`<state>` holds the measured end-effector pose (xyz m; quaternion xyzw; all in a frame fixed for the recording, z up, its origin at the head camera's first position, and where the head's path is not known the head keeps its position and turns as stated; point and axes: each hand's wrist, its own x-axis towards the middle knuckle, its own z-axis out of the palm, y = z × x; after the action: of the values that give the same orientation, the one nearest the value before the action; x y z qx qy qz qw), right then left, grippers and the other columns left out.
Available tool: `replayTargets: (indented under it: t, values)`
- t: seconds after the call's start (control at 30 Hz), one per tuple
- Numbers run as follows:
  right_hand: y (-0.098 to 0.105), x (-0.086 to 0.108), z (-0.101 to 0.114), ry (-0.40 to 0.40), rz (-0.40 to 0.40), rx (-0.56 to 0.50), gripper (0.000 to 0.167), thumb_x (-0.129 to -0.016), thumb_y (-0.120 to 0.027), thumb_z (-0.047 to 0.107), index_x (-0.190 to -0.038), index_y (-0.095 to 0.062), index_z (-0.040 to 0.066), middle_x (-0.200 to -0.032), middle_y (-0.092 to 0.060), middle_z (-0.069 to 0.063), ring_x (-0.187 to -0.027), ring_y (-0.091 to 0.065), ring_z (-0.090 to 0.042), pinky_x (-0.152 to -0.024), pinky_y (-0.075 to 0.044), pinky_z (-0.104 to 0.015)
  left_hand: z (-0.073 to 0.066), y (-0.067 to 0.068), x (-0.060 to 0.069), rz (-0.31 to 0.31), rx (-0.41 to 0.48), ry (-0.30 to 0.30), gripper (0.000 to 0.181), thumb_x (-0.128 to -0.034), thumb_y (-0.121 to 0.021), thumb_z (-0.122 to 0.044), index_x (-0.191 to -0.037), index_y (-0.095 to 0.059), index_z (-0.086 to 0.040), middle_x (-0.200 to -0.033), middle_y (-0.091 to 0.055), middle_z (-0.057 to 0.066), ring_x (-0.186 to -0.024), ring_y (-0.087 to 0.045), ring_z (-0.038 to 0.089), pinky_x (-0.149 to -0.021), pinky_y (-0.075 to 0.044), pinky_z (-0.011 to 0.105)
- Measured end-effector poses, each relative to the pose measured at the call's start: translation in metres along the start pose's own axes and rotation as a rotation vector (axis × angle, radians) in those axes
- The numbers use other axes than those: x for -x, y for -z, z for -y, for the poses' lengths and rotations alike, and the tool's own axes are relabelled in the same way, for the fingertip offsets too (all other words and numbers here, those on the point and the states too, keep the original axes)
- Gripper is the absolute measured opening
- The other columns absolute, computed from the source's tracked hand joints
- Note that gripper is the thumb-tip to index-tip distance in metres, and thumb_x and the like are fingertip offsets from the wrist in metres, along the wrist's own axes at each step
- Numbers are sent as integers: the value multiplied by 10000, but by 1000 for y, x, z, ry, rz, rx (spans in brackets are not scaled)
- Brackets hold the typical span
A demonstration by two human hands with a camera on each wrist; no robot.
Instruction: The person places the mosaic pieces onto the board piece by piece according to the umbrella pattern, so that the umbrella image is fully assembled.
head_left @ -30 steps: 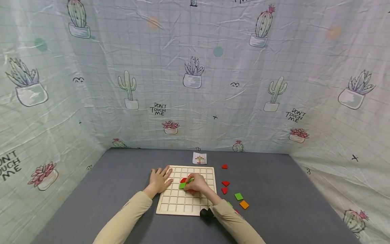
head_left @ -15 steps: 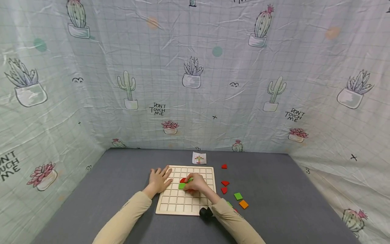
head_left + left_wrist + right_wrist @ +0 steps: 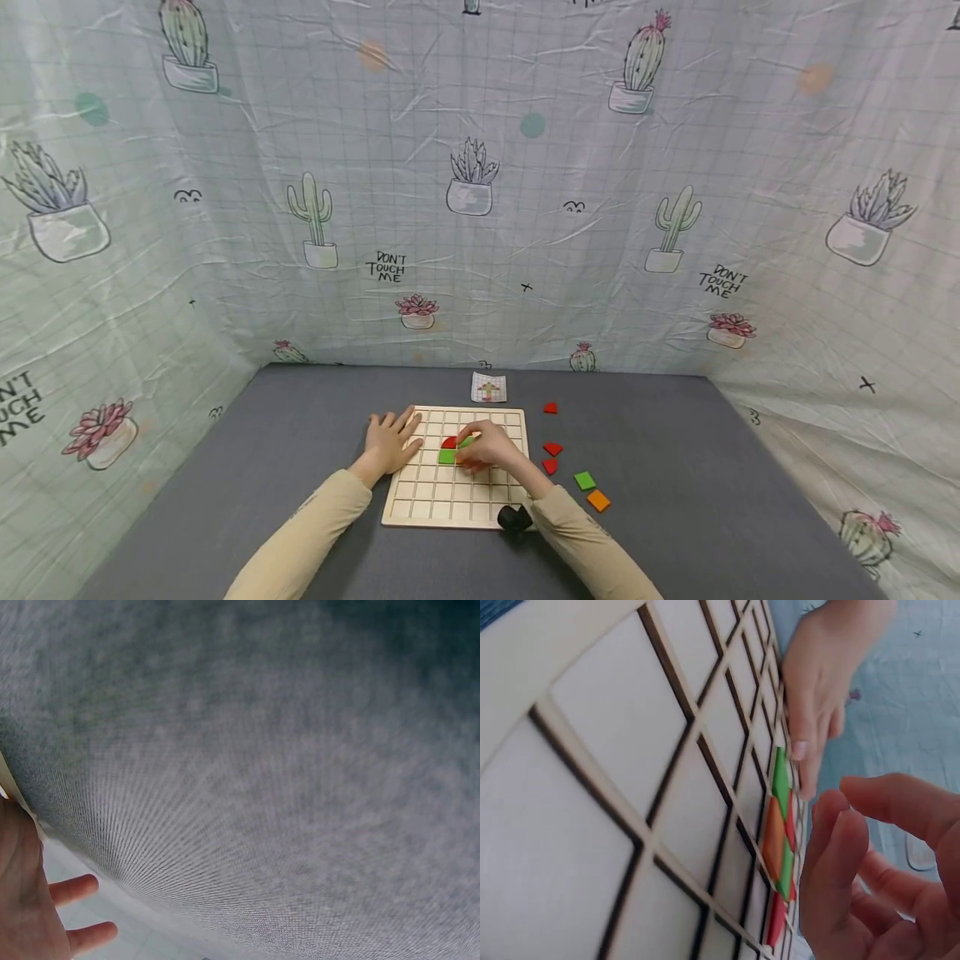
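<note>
A wooden grid board [image 3: 420, 510] lies on the grey table. My left hand [image 3: 387, 442] rests on its left edge with fingers spread. My right hand [image 3: 487, 448] is over the middle of the board, its fingers bent beside a small cluster of flat pieces. A green square [image 3: 447, 457] and a red rounded piece [image 3: 449, 442] show to its left. In the right wrist view an orange piece [image 3: 773, 838] sits among green and red ones. Nothing shows between the thumb and fingers [image 3: 900, 799] there. The right hand partly hides the cluster in the head view.
Right of the board lie red pieces [image 3: 552, 449], a green square [image 3: 584, 481] and an orange square [image 3: 597, 500]. A printed pattern card [image 3: 489, 387] is behind the board. A black object [image 3: 514, 518] sits by the right cuff. A patterned curtain [image 3: 480, 275] surrounds the table.
My right hand and forearm have shifted slightly to the right, and its fingers have eased off the cluster. The sleeve now covers pieces seen beside it earlier. My left hand stays put.
</note>
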<state>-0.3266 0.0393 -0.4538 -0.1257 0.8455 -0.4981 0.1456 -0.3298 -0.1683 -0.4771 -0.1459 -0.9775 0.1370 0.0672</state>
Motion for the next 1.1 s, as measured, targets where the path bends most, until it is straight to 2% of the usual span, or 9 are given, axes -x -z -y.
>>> replayTargets:
  t: [0.2, 0.5, 0.67, 0.8, 0.9, 1.1]
  values:
    - [17, 11, -2, 55, 45, 41, 240, -762, -675, 80, -975, -620, -17, -717, -651, -165, -637, -657, -300, -531, -535, -345, 0, 0, 0, -3, 20, -9, 530, -930, -346, -470, -1382, -352, -193, -1437, -334, 13, -1189, -413, 303, -909, -333, 549]
    - [48, 32, -19, 107, 108, 80, 234, -795, -650, 94, -1005, -623, -8, -772, -653, -179, -620, -636, -257, -536, -529, -339, 1, -1, 0, -4, 25, -10, 529, -931, -349, -466, -1381, -356, -187, -1440, -329, 16, -1183, -411, 312, -901, -326, 560]
    - [69, 46, -29, 146, 120, 102, 241, -802, -644, 102, -1015, -619, -9, -776, -643, -196, -644, -614, -332, -526, -503, -339, 0, 0, 1, -11, 30, -14, 523, -931, -355, -459, -1376, -365, -185, -1437, -335, 20, -1175, -414, 311, -895, -329, 560]
    - [84, 59, -36, 155, 107, 130, 250, -805, -639, 99, -1022, -616, -23, -744, -621, -204, -585, -577, -270, -521, -483, -369, -1, 1, 2, -9, 19, -13, 523, -929, -354, -466, -1375, -365, -195, -1435, -339, 9, -1172, -421, 300, -895, -338, 549]
    - [92, 67, -43, 152, 112, 151, 260, -807, -639, 96, -1025, -608, -43, -719, -617, -185, -567, -552, -174, -528, -489, -380, -1, 2, 1, -4, 11, -11, 525, -929, -348, -472, -1377, -362, -198, -1436, -338, 6, -1174, -420, 298, -897, -340, 544]
    - [101, 86, -54, 139, 136, 146, 272, -805, -648, 108, -1016, -603, -58, -720, -616, -174, -577, -555, -170, -519, -494, -327, 0, 3, 1, -1, -5, -9, 522, -930, -345, -471, -1377, -361, -201, -1435, -338, 1, -1170, -426, 287, -897, -345, 539]
